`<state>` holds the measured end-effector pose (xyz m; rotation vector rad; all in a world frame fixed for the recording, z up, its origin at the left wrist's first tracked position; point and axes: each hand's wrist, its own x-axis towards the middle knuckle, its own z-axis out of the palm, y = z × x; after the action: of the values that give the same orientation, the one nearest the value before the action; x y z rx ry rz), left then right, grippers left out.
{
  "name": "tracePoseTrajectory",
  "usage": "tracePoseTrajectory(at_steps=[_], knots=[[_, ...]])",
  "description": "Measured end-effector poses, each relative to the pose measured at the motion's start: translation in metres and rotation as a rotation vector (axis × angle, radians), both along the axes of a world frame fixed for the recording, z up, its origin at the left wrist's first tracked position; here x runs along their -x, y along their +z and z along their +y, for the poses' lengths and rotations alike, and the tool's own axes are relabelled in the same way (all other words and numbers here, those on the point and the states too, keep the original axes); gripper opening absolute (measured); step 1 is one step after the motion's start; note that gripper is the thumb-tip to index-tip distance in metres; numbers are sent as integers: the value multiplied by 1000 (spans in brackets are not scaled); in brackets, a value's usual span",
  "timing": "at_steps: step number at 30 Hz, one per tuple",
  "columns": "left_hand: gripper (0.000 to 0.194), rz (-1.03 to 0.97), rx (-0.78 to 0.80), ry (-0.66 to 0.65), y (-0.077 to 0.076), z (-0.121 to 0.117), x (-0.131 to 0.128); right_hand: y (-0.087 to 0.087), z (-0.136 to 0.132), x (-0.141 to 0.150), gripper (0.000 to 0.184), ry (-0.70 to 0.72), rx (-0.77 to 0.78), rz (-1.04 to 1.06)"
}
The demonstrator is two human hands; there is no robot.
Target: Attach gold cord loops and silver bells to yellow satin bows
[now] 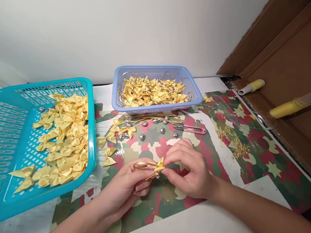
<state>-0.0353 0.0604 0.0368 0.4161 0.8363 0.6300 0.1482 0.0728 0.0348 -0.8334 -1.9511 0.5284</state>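
Observation:
Between my two hands is a yellow ribbon bow with a small silver bell under it and a loop of gold cord on its left side. My left hand pinches the bow's left side and the cord between thumb and fingers. From the right, my right hand has thumb and forefinger closed on the bow's right edge. Beyond my hands lie several loose silver bells, lengths of gold cord and pink-handled thread snips.
A turquoise basket with many yellow bows stands at left. A blue-violet basket of corded bows sits at the back. Gold clippings lie at right, beside a cardboard wall with two yellow tubes sticking out.

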Motion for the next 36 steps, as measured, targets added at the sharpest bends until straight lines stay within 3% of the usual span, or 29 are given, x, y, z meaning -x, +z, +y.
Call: tracePoseTrajectory(at_steps=[13,16,21,24,27,31,36], knots=[[22,77,-18,-10,3,-1,-3,-2,-2,2,10,13,-55,-45],[23,73,-24,4,4,-1,-3,2,-3,1,9,10,90,-43],[20,61,-9,16,4,-1,-2,8,-1,-4,10,282,436,79],[20,57,-2,5,3,-2,-2,10,3,-7,11,353,555,47],[20,55,7,1,1,-1,-2,9,6,-10,11,354,536,13],[22,43,-7,32,-1,0,0,7,8,-14,11,372,385,-47],[24,95,-36,33,2,-3,-2,7,4,-13,9,171,346,50]])
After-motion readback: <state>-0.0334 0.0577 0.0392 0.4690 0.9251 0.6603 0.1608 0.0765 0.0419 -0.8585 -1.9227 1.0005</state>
